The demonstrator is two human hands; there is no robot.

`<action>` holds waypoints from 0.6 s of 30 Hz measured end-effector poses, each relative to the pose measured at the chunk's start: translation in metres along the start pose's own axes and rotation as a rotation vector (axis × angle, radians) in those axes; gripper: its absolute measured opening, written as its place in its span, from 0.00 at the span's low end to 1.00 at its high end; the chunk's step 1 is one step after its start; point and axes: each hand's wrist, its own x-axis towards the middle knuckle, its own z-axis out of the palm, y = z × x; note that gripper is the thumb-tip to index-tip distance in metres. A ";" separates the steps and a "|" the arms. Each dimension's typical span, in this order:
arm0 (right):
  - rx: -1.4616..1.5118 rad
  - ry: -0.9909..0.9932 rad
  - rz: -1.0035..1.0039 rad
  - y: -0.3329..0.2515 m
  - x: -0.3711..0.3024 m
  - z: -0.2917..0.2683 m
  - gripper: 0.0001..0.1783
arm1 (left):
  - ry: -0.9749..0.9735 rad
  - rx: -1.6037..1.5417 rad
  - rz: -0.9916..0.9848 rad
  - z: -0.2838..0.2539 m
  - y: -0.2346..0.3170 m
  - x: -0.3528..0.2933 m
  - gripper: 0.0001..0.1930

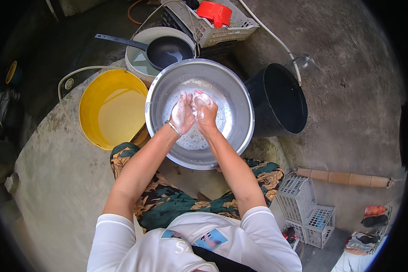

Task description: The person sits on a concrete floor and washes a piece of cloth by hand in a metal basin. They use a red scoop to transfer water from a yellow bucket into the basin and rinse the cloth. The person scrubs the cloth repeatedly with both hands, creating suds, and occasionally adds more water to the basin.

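Both my hands are over a wide metal basin (245,113) with soapy, foamy water in its bottom. My left hand (182,113), a bracelet (172,128) at its wrist, is held flat with fingers stretched out and white suds on its palm. Beside it, nearly touching, my right hand (206,111) has its fingers curled inward. Suds coat those fingers too, and whatever they may hold is hidden. The basin sits in front of my knees, which are in patterned trousers (177,204).
Left of the basin stands a yellow bucket (88,111) of cloudy liquid. Behind it, a long-handled dark pan (170,51) rests on a white bucket (133,54) of water. A black bucket (283,97) is at the right. A crate (213,36) holds a red dipper (214,12).
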 end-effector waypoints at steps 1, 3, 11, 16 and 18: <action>-0.006 0.016 0.008 -0.001 0.003 0.000 0.10 | -0.031 -0.006 -0.003 -0.001 -0.001 0.001 0.35; -0.017 0.049 0.026 -0.002 0.008 0.001 0.08 | -0.093 -0.017 -0.010 -0.003 -0.004 0.002 0.32; -0.111 0.216 0.085 -0.002 0.016 0.008 0.19 | -0.013 -0.087 -0.011 -0.002 -0.010 0.005 0.25; -0.273 -0.058 -0.003 0.002 0.016 0.007 0.20 | -0.017 -0.003 0.090 -0.008 -0.003 0.004 0.18; -0.321 -0.092 -0.006 0.004 0.026 -0.010 0.19 | 0.068 0.033 0.093 -0.016 -0.001 0.010 0.16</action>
